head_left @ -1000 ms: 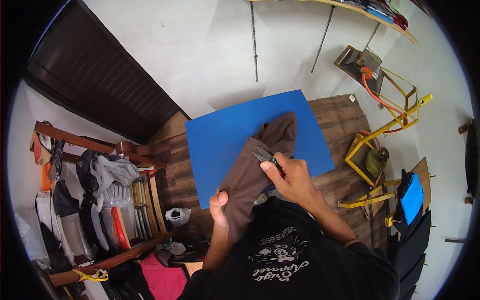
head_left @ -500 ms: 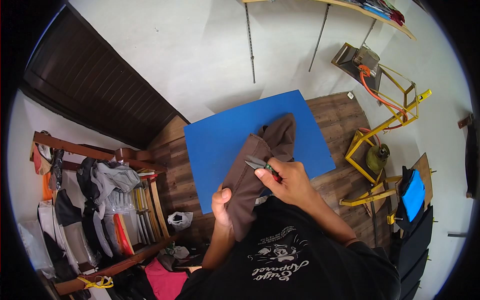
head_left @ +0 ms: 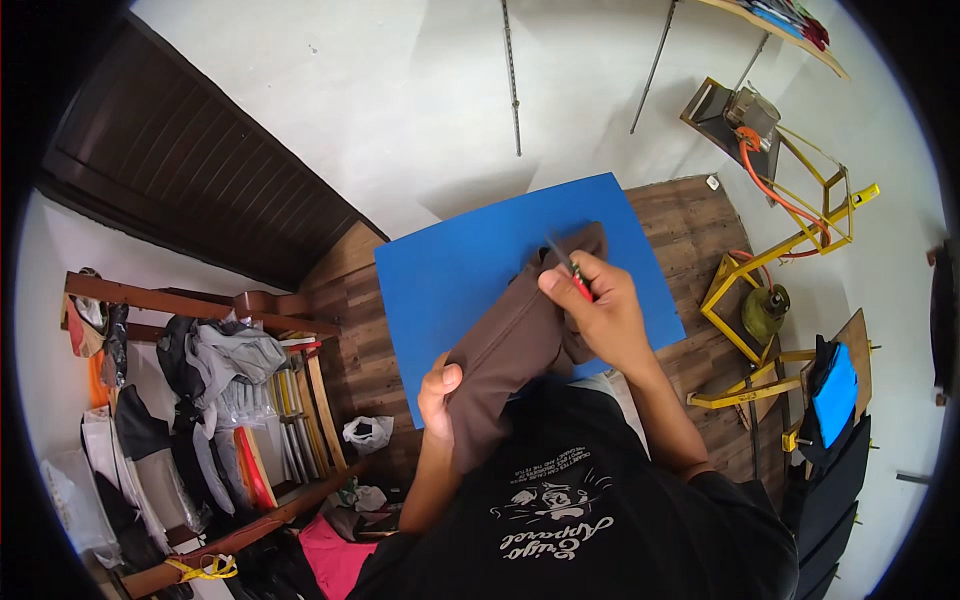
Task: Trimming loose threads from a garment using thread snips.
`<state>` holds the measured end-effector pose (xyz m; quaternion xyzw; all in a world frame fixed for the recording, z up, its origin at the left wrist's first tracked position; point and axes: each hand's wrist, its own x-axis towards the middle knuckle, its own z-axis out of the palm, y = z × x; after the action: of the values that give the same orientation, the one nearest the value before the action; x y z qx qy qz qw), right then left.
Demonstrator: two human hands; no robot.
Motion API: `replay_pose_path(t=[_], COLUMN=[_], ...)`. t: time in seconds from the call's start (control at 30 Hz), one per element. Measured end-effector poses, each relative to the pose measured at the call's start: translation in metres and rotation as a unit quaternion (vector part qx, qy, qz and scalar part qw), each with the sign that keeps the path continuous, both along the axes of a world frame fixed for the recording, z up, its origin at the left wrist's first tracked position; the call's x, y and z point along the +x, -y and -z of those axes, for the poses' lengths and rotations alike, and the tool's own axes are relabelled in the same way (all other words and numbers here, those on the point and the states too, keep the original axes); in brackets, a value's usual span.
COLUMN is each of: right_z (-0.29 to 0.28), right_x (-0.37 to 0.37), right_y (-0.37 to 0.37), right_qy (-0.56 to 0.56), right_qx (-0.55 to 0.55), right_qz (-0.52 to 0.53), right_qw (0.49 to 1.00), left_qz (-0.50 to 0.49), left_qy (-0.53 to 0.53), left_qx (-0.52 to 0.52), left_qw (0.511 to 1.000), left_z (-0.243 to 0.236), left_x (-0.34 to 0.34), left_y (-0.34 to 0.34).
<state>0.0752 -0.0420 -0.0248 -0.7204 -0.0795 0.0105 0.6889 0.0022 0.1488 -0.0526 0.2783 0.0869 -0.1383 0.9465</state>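
Note:
A brown cloth garment (head_left: 505, 345) stretches between my hands over the blue tabletop (head_left: 430, 290). Its lower left edge is gripped by my left hand (head_left: 437, 400), thumb on top and fingers underneath. My right hand (head_left: 605, 310) is closed around small thread snips (head_left: 581, 285) with a red and green handle, near the garment's far end. The snips' blades are blurred and point up and left, so I cannot tell whether they touch the cloth. Part of the garment is hidden behind my right hand.
At left stands a wooden rack (head_left: 200, 290) with clothes, screens and a yellow tape measure (head_left: 205, 567). A white plastic bag (head_left: 368, 433) lies on the floor. To the right are a yellow metal frame (head_left: 735, 398), a green gas cylinder (head_left: 763, 312) and a blue folded cloth (head_left: 835, 398).
My right hand has moved away and slightly right with the snips, from the garment's hem toward its far end. My left hand keeps its hold, and the cloth lies more stretched out.

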Motion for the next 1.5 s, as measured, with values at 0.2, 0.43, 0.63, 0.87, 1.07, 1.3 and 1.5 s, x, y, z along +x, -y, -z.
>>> replay_pose_path(t=[0.2, 0.43, 0.63, 0.87, 1.07, 1.3, 1.5], right_z=[0.006, -0.001, -0.015, -0.01, -0.004, -0.007, -0.009], right_x=[0.013, 0.012, -0.024, -0.057, -0.064, -0.07, -0.072], right_y=[0.0, -0.028, -0.032, -0.026, -0.021, -0.021, -0.021], right_qy=[-0.022, 0.056, 0.151, 0.11, 0.135, 0.122, 0.13], right_qx=[0.033, -0.18, -0.217, -0.23, -0.222, -0.216, -0.223], right_qz=[0.042, 0.072, 0.064, 0.029, 0.018, -0.003, -0.015], right_qw=[0.998, 0.979, 0.962, 0.966, 0.966, 0.969, 0.966], left_qz=[0.055, -0.027, -0.084, -0.071, -0.034, -0.026, -0.035], left_qy=[0.058, 0.029, 0.022, 0.048, 0.072, 0.117, 0.103], left_qx=[0.004, -0.078, -0.09, -0.116, -0.095, -0.082, -0.091], left_qw=[0.997, 0.996, 0.992, 0.99, 0.992, 0.989, 0.99], left_z=[0.015, 0.015, 0.015, 0.017, 0.004, -0.001, -0.004], left_x=[-0.003, -0.02, -0.033, -0.045, -0.051, -0.053, -0.054], left_y=[-0.022, -0.011, -0.013, -0.012, -0.005, -0.003, 0.001])
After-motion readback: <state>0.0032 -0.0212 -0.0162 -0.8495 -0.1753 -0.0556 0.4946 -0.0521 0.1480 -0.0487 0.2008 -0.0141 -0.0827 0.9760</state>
